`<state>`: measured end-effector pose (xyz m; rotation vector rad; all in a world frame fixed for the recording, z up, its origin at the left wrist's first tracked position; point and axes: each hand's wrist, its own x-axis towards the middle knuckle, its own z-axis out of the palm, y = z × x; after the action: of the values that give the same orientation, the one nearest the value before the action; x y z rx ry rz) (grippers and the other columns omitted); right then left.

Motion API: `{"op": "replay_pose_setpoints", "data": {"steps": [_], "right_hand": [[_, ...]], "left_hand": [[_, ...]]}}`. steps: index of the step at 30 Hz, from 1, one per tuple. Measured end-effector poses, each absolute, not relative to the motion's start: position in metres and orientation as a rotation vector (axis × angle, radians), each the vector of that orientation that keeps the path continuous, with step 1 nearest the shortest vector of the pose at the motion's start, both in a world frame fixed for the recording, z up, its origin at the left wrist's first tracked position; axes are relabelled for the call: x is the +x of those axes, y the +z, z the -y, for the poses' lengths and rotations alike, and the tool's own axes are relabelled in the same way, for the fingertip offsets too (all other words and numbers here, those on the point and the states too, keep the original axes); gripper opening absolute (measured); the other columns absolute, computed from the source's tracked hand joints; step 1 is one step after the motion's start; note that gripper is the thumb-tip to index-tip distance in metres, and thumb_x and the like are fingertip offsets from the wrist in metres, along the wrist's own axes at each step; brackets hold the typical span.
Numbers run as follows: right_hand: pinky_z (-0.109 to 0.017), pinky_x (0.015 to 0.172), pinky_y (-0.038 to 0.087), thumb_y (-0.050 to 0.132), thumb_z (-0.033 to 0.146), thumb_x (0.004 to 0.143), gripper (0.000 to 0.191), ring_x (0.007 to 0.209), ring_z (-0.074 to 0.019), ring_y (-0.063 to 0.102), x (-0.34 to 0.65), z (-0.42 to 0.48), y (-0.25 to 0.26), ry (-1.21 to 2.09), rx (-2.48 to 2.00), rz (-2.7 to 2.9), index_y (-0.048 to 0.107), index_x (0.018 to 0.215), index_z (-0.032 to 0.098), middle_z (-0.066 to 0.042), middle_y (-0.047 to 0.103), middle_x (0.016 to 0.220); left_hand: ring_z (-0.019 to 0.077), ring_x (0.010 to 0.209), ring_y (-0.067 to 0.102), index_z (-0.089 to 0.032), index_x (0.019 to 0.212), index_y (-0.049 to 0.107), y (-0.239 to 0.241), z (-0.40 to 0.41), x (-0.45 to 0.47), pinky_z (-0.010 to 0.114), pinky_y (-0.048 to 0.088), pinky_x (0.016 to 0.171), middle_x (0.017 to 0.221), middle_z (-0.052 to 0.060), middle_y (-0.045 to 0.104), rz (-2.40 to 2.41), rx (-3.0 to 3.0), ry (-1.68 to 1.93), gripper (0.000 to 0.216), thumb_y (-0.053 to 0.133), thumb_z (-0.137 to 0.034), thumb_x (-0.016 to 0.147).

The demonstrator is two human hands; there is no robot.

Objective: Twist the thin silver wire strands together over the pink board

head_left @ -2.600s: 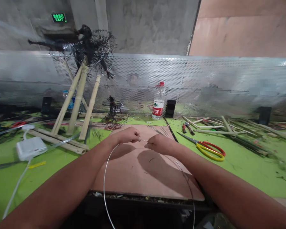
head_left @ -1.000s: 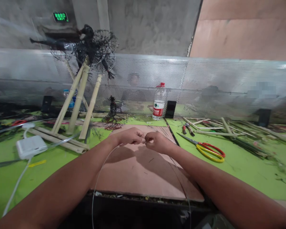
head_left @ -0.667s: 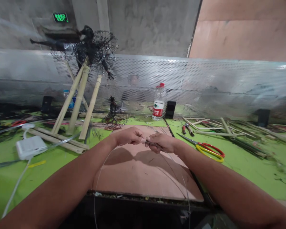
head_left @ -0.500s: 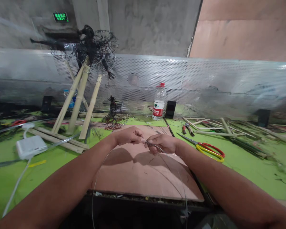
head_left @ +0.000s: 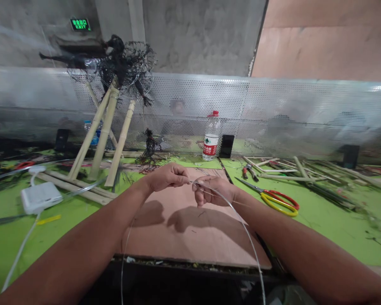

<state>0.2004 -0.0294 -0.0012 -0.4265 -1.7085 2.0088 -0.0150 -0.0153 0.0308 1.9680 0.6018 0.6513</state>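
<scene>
So, biggest stuff first: the metal mesh screen (head_left: 260,101) ran along the back of the green table (head_left: 336,220), with the bare board (head_left: 184,250) right in front of me. The bamboo poles (head_left: 104,135) stood leaning off to my left, the water bottle (head_left: 211,137) was upright near the screen, and the scissors (head_left: 263,194) lay just past my right wrist.

Hands next. My left hand (head_left: 169,176) had a narrow pinch on the wire, about where it was half a second earlier, only a touch higher. My right hand (head_left: 219,185) was what changed: its fingers had loosened out a bit, one pointing down, though the tips seemed to keep a light pinch. I'd read that as the left doing the anchoring while the right just steered.

The wire (head_left: 252,242) itself was up above the board, bridging my fingertips, then crossing in front of my right hand and dropping past the board's near edge. It bowed out wider on that side than a moment before. Silvery, thin, smooth curve, no kinks I could spot. A fainter strand (head_left: 122,271) hung by my left forearm; couldn't tell if they joined below.
</scene>
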Motion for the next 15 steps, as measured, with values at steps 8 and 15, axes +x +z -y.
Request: {"op": "replay_pose_setpoints", "data": {"steps": [8,15], "right_hand": [[-0.033,0.066,0.049,0.061,0.028,0.073,0.022,0.068,-0.0179,0.063,0.1965,0.0295,-0.0062,2.029,-0.494,1.763,0.053,0.085,0.012,-0.007,0.064,0.074],[-0.019,0.045,0.040,0.054,0.025,0.074,0.014,0.044,-0.0073,0.048,0.1992,0.0247,-0.0002,1.664,-0.730,1.951,0.053,0.084,0.016,0.004,0.051,0.056]], "left_hand": [[0.0046,0.041,0.030,-0.011,0.068,0.057,0.0255,0.0119,-0.0118,0.019,0.021,0.041,0.046,-0.006,0.041,-0.625,1.983,0.591,0.028,0.062,-0.038,0.068],[0.0054,0.043,0.031,-0.011,0.067,0.057,0.0287,0.0147,-0.0116,0.020,0.021,0.043,0.048,-0.005,0.041,-0.673,2.046,0.545,0.027,0.060,-0.037,0.069]]}}
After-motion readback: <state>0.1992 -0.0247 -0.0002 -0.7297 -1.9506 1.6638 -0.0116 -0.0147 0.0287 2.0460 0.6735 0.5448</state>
